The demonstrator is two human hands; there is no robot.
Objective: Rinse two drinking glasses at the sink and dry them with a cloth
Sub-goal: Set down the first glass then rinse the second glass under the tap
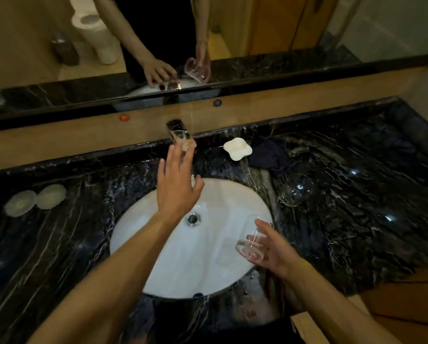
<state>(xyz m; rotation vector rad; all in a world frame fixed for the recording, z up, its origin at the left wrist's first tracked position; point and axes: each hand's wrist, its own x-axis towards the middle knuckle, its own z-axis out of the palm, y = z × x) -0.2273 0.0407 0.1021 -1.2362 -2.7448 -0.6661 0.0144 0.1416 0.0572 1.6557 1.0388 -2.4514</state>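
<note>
A dim bathroom: dark veined marble table (344,232), a wood ledge (59,140) below a wide mirror (282,26) reflecting a toilet (96,33).

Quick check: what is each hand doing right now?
Left hand: open, fingers straight, reaching toward the faucet.
Right hand: holding a drinking glass.

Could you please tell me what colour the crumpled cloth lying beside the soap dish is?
The crumpled cloth is dark navy blue, per the head view.
</note>
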